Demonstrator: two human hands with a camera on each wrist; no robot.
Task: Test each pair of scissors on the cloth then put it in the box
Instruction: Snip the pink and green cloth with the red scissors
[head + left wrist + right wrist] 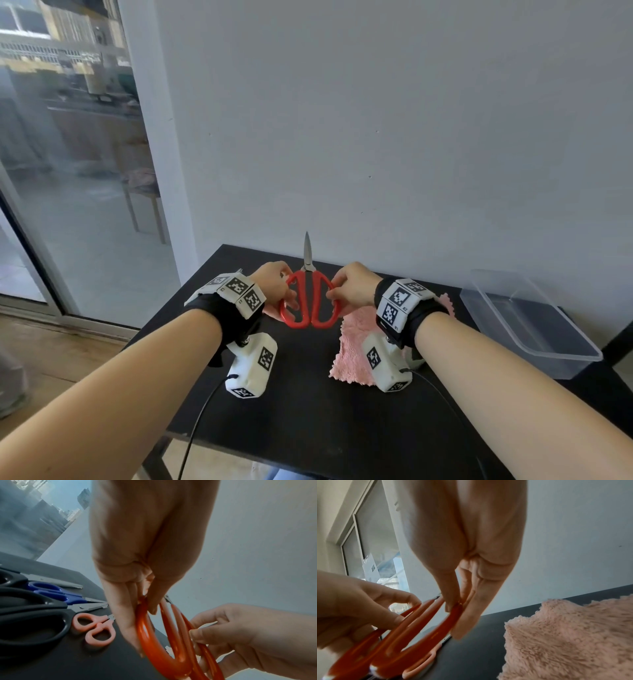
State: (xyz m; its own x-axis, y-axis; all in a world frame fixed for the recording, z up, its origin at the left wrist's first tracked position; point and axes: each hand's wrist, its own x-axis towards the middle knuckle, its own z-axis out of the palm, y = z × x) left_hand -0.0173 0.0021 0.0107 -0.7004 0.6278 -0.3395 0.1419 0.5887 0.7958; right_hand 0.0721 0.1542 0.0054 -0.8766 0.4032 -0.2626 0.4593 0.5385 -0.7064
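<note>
The red scissors [310, 301] are held upright above the table [308, 411], blades together, tip up. The left hand [272, 286] pinches one loop, the right hand [354, 286] the other. The pink cloth [352, 346] lies just below, the clear box [527, 322] to the right. Such light finger pinches could let the scissors slip and drop as the loops are pulled apart.

Red-handled scissors [310, 301] with bare steel blades, centre. Pink, fluffy cloth [356, 346] at right on a matt black table [308, 411]. Clear, colourless box [527, 318], far right. On the left lie blue-handled scissors [51, 591], black-handled scissors [32, 626] and small pink scissors [94, 630]. White wrist units [236, 291] carry black-and-white square-code markers on black straps.
</note>
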